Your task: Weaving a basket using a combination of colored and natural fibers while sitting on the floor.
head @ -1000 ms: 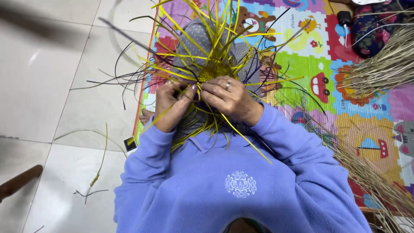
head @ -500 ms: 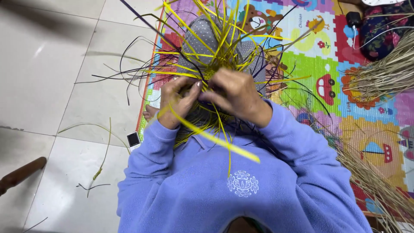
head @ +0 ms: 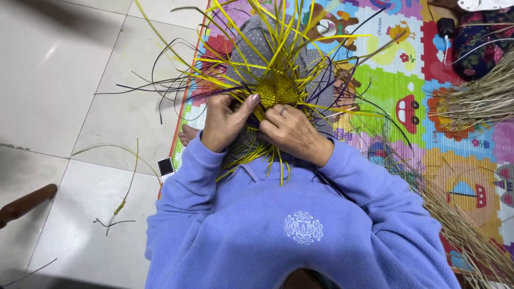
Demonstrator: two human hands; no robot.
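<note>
A small woven yellow piece point(head: 278, 90) sits in my lap, with long yellow and dark purple strips point(head: 300, 43) fanning out from it in all directions. My left hand point(head: 224, 123) grips the strips at the piece's near left edge, thumb stretched up toward the weave. My right hand point(head: 293, 131), with a ring on one finger, pinches strips at the near edge of the woven centre. Both hands touch each other over my grey dotted trousers point(head: 257, 37). My lilac fleece sleeves fill the lower part of the view.
A colourful foam play mat point(head: 428, 107) lies under me. Bundles of dry straw point(head: 482, 101) lie on the right, and more straw point(head: 460, 230) at lower right. Loose strips point(head: 126, 198) lie on the white tiled floor at left, beside a brown wooden handle point(head: 24, 203).
A long yellow strip that stuck out toward my chest has been drawn in. My right hand shifted from the top of the weave down to its near edge; the woven centre shows now.
</note>
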